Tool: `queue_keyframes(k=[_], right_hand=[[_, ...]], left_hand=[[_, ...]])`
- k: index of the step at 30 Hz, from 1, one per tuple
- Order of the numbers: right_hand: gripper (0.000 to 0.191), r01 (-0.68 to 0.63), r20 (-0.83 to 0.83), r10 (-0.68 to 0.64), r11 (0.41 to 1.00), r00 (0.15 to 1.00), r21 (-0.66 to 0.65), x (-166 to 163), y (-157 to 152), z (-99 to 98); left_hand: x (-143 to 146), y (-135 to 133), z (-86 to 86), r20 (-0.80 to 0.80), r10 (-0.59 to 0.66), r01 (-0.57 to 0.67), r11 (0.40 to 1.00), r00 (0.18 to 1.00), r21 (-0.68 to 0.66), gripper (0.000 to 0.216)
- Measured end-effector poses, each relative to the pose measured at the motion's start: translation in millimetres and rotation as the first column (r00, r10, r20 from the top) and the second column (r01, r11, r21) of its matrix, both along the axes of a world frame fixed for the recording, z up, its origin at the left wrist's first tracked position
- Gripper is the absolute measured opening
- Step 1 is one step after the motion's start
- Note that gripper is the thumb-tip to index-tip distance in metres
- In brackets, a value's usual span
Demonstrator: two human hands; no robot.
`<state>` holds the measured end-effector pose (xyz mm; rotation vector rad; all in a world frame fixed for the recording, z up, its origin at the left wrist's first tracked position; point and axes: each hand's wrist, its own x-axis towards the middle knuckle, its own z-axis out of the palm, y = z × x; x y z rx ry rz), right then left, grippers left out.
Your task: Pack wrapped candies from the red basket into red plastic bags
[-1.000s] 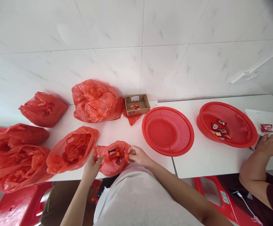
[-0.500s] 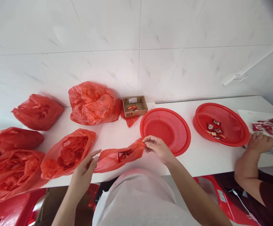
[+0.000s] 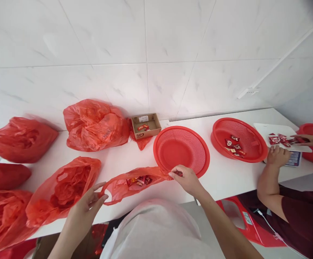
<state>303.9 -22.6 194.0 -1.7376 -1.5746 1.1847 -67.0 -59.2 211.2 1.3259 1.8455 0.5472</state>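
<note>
A red plastic bag (image 3: 119, 187) lies stretched between my hands at the table's front edge, its mouth open upward. Small wrapped candies (image 3: 140, 180) show inside it. My left hand (image 3: 85, 208) is closed on the bag's left handle, thumb and fingers around the loop. At the other end, my right hand (image 3: 186, 180) pinches the bunched right handle, just in front of an empty red mesh basket (image 3: 172, 133).
Other red bags (image 3: 95, 126) stand left and behind. A small cardboard box (image 3: 146, 133) holds a few packets. On the right, another red basket (image 3: 218, 144) contains several candies; beside it a co-worker's hand (image 3: 278, 156) rests near more packets (image 3: 277, 139).
My left hand has gone from open beside the bag to gripping its left handle. The bag's mouth is spread wider, showing more candies. The view has swung right.
</note>
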Motion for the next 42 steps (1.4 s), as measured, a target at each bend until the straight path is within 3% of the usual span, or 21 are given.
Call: queue_keyframes(k=[4, 7, 9, 11, 13, 15, 17, 19, 22, 25, 27, 29, 32, 34, 35, 37, 40, 42], right_hand=[[0.032, -0.11, 0.077, 0.116, 0.99, 0.99, -0.088, -6.0, -1.4, 1.4], [0.031, -0.197, 0.173, 0.211, 0.976, 0.962, -0.095, -14.8, -7.4, -0.8], [0.018, -0.201, 0.172, 0.21, 0.977, 0.962, -0.066, -20.5, -11.0, -1.3], [0.018, -0.138, 0.089, 0.139, 0.99, 0.986, -0.015, -24.0, -11.5, -0.3], [0.02, -0.044, -0.016, 0.045, 0.997, 0.999, 0.059, -24.6, -8.1, 1.4], [0.022, 0.022, -0.075, -0.013, 0.992, 0.997, 0.124, -23.0, -2.4, 3.5], [0.021, 0.053, -0.093, -0.039, 0.985, 0.995, 0.162, -21.0, 3.0, 6.8], [0.021, 0.089, -0.115, -0.068, 0.978, 0.991, 0.189, -20.1, 6.4, 12.9], [0.021, 0.118, -0.153, -0.084, 0.965, 0.985, 0.233, -23.0, 8.4, 28.0], [0.019, 0.043, -0.14, -0.006, 0.964, 0.99, 0.264, -32.3, 9.1, 46.2], [0.016, -0.057, -0.101, 0.09, 0.955, 0.991, 0.29, -42.7, 8.5, 57.9], [0.013, -0.206, -0.042, 0.235, 0.913, 0.971, 0.352, -56.5, 6.7, 68.4], [0.012, -0.454, 0.069, 0.48, 0.761, 0.875, 0.463, -79.2, 4.3, 79.5], [0.017, -0.542, 0.109, 0.57, 0.68, 0.814, 0.494, -90.2, 5.0, 82.1], [0.019, -0.55, 0.102, 0.583, 0.675, 0.806, 0.492, -93.1, 6.4, 81.8], [0.022, -0.505, 0.041, 0.549, 0.734, 0.835, 0.454, -93.0, 10.6, 77.8], [0.029, -0.371, -0.084, 0.422, 0.863, 0.903, 0.342, -82.5, 17.2, 66.1], [0.023, -0.342, -0.134, 0.383, 0.905, 0.914, 0.254, -75.0, 18.6, 57.7]], left_hand=[[1.2, -7.9, -9.7, 0.108, 0.063, -0.056, 0.997, 0.992, -0.061, 0.074], [27.5, -16.2, -12.1, 0.281, 0.217, -0.217, 0.976, 0.935, -0.03, 0.081], [46.7, -23.7, -15.8, 0.394, 0.333, -0.356, 0.934, 0.857, -0.014, 0.079], [58.7, -33.6, -24.4, 0.476, 0.469, -0.509, 0.859, 0.744, -0.051, 0.073], [61.2, -45.2, -36.1, 0.517, 0.613, -0.629, 0.758, 0.598, -0.171, 0.063], [56.8, -55.0, -44.3, 0.533, 0.7, -0.674, 0.679, 0.475, -0.291, 0.054], [51.1, -58.3, -41.0, 0.535, 0.702, -0.676, 0.676, 0.471, -0.292, 0.048], [49.6, -52.8, -24.4, 0.514, 0.647, -0.688, 0.712, 0.563, -0.144, 0.04], [58.7, -32.9, 11.5, 0.527, 0.489, -0.638, 0.757, 0.695, 0.14, 0.029], [74.2, -12.7, 34.1, 0.598, 0.231, -0.472, 0.836, 0.767, 0.282, 0.024], [83.5, -3.5, 36.2, 0.621, 0.082, -0.315, 0.908, 0.779, 0.275, 0.025], [91.8, 2.4, 31.6, 0.612, -0.031, -0.122, 0.971, 0.79, 0.207, 0.046], [104.5, 8.2, 23.6, 0.561, -0.213, 0.184, 0.977, 0.8, 0.108, 0.064], [112.4, 11.8, 22.2, 0.544, -0.303, 0.301, 0.949, 0.782, 0.097, 0.045], [115.5, 13.7, 22.9, 0.548, -0.306, 0.304, 0.948, 0.778, 0.097, 0.029], [119.1, 17.8, 26.2, 0.576, -0.246, 0.247, 0.966, 0.779, 0.078, 0.016], [120.1, 23.2, 31.3, 0.653, -0.141, 0.173, 0.985, 0.744, 0.015, 0.031], [120.2, 25.5, 31.7, 0.688, -0.11, 0.161, 0.987, 0.717, -0.01, 0.037]])
